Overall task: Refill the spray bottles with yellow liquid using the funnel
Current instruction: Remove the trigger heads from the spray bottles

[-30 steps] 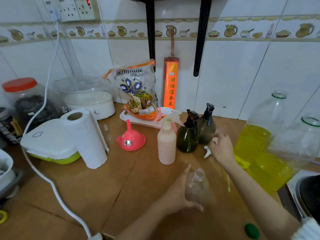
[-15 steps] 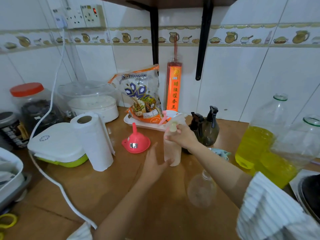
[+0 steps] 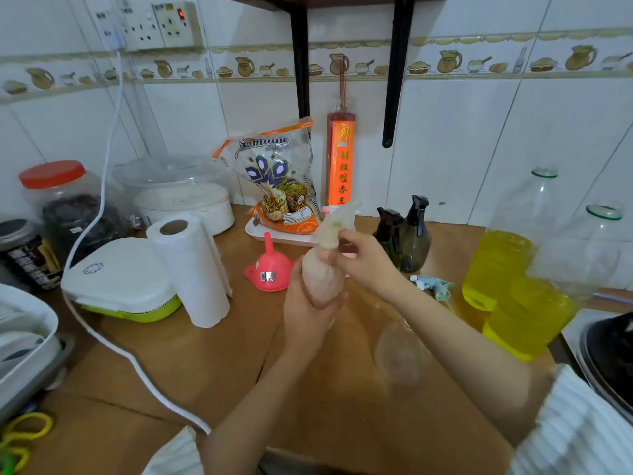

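Note:
A pale pink spray bottle (image 3: 320, 275) is lifted above the wooden counter, blurred by motion. My left hand (image 3: 306, 311) wraps its lower body. My right hand (image 3: 363, 257) grips its neck just under the white trigger head (image 3: 337, 222). A pink funnel (image 3: 269, 269) stands mouth down on the counter to the left. Behind my right hand stand a dark green spray bottle (image 3: 387, 231) and a smoky grey one (image 3: 414, 238). An open clear bottle (image 3: 399, 351) stands under my right forearm, with a loose light-blue trigger head (image 3: 435, 286) beyond it. Two big bottles of yellow liquid (image 3: 500, 265) stand at the right.
A paper towel roll (image 3: 193, 269), a white and green appliance (image 3: 120, 279) and its white cable (image 3: 137, 368) fill the left. A rice bag (image 3: 279, 180) on a white tray (image 3: 263, 233) leans on the wall. A dark pan (image 3: 608, 351) sits at the right edge.
My right hand left the clear bottle's area and took the pink bottle's neck. My left hand let go of the clear bottle and closed on the pink bottle's body, which rose off the counter.

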